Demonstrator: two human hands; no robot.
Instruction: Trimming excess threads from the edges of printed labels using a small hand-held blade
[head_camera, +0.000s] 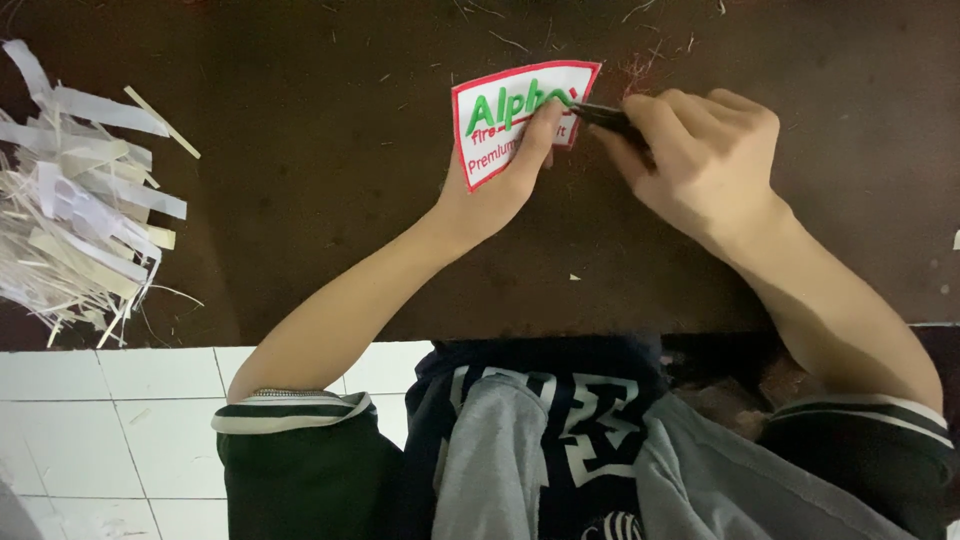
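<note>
patch (500, 135) lies flat at far centre of the dark desk (300, 200). left hand (505, 175) presses it down, fingers flat, grip clasping nothing. right hand (700, 150) grip is closed on a dark tool (600, 113) at the patch's right edge. patch looks light, thin and flexible; hold near the border. paper strips (80, 200) far left.

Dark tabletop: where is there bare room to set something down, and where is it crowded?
The tabletop is bare between the pile of paper strips and the embroidered patch. It is also open right of the right hand with its dark tool. Crowded: the left edge under the strips, and around the patch, pinned by the left hand.
</note>
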